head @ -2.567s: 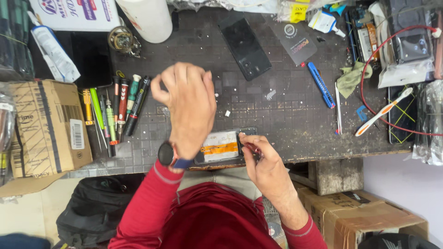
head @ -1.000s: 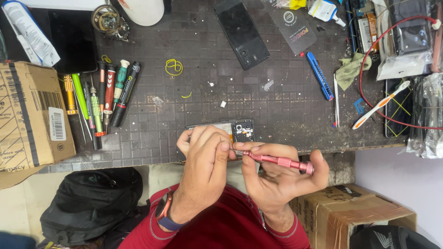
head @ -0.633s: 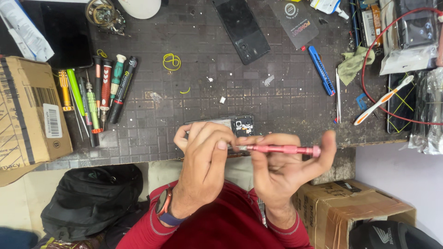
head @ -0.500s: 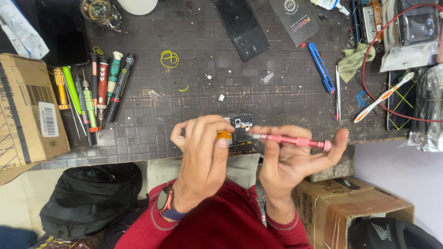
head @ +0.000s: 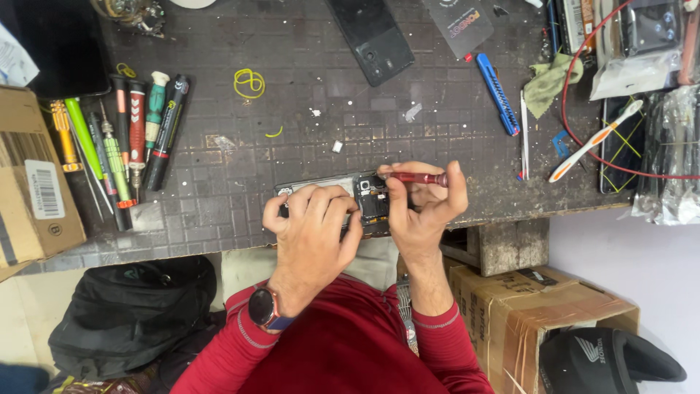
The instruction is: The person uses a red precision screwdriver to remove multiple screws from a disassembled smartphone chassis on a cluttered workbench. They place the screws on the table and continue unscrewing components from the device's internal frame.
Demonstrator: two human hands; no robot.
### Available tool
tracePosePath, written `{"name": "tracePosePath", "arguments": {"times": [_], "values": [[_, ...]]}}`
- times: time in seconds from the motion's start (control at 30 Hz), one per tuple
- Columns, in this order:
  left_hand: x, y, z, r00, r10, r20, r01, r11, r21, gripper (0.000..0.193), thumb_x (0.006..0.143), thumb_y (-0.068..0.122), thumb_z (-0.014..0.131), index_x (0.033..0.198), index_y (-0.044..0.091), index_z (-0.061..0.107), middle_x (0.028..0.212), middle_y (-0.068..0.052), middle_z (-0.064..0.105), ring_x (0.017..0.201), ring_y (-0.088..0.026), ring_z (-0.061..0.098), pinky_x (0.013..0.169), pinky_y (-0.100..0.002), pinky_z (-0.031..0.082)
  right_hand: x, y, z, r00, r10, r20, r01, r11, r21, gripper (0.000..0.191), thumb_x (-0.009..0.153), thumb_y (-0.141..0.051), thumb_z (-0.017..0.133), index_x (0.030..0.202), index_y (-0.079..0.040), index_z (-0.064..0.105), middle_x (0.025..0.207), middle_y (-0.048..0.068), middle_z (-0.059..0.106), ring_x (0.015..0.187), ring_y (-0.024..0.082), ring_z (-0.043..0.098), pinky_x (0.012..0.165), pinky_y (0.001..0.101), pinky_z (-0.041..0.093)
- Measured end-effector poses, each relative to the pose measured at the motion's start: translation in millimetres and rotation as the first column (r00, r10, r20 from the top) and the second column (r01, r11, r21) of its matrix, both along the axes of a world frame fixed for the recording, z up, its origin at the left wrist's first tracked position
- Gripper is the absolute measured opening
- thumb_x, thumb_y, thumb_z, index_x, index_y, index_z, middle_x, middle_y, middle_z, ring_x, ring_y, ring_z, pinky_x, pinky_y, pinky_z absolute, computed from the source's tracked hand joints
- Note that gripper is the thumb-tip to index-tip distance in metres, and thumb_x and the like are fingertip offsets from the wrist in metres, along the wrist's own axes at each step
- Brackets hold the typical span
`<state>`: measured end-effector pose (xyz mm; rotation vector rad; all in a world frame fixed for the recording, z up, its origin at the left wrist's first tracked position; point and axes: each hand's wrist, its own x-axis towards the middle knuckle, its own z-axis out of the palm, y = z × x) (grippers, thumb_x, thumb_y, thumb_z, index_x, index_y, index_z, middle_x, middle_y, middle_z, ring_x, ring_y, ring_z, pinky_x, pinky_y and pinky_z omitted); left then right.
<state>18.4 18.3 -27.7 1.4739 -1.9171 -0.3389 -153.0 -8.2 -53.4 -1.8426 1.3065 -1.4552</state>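
At the near edge of the surface (head: pixel 219 219), the opened phone (head: pixel 368 198) lies with its back cover off and its internal parts exposed. This phone serves as the landmark for all positions below.

Left hand (head: pixel 313 222): laid over the left part of the phone, fingers curled across its upper edge, pressing it down against the surface. Half a second ago this hand was raised off the surface with the phone in its grasp; it has since come down to the surface edge.

Right hand (head: pixel 423 204): closed around a red screwdriver (head: pixel 415 178), thumb and fingers pinching the shaft. The driver lies almost level, with its tip at the upper right corner of the phone, near the camera module. Earlier the driver stuck out well to the right of the hand; it is now drawn in, with most of its length covered by the fingers. Judgement: the work has moved from positioning the tool to engaging a screw.

Left of the phone, further out: a row of screwdrivers (head: pixel 135 138) beside a cardboard box (head: pixel 33 182).

Beyond the phone: a yellow rubber band (head: pixel 249 82), then a black phone (head: pixel 370 40).

Right of and beyond the phone: a blue utility knife (head: pixel 497 93) and a toothbrush (head: pixel 594 141)
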Motion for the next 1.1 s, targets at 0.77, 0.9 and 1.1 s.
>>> {"name": "tracePosePath", "arguments": {"times": [0.77, 0.9, 1.1], "values": [[3.5, 0.0, -0.6, 1.0, -0.012, -0.006, 0.012, 1.0, -0.003, 0.015, 0.091, 0.024, 0.074, 0.1, 0.018, 0.064, 0.109, 0.006, 0.064, 0.113, -0.017, 0.058, 0.106, -0.048, 0.023, -0.4, -2.8, 12.4, 0.985, 0.075, -0.156, -0.089, 0.993, -0.083, 0.067, 0.102, 0.01, 0.064, 0.151, -0.018, 0.028, 0.125, 0.019, 0.056, 0.106, 0.03, 0.07, 0.088, 0.0335, 0.065], [4.7, 0.9, 0.2, 1.0, -0.013, 0.014, 0.013, 1.0, 0.009, 0.017, 0.092, 0.025, 0.074, 0.102, 0.016, 0.064, 0.109, 0.005, 0.063, 0.113, -0.018, 0.057, 0.105, -0.047, 0.023, -8.1, -11.7, 39.6, 0.945, 0.036, -0.326, -0.093, 0.983, -0.16, 0.037, 0.094, 0.002, 0.074, 0.122, -0.011, 0.054, 0.105, 0.012, 0.062, 0.088, 0.026, 0.064, 0.071, 0.0311, 0.053], [8.4, 2.4, 2.8, 1.0, -0.016, -0.015, 0.016, 1.0, 0.0, 0.016, 0.091, 0.024, 0.073, 0.101, 0.017, 0.063, 0.111, 0.005, 0.064, 0.113, -0.017, 0.057, 0.104, -0.046, 0.024, -2.8, -41.7, 92.7, 0.842, 0.174, -0.511, -0.167, 0.984, 0.06, 0.02, 0.091, 0.002, 0.078, 0.098, -0.007, 0.062, 0.069, 0.006, 0.058, 0.057, 0.02, 0.059, 0.053, 0.0349, 0.045]]}}
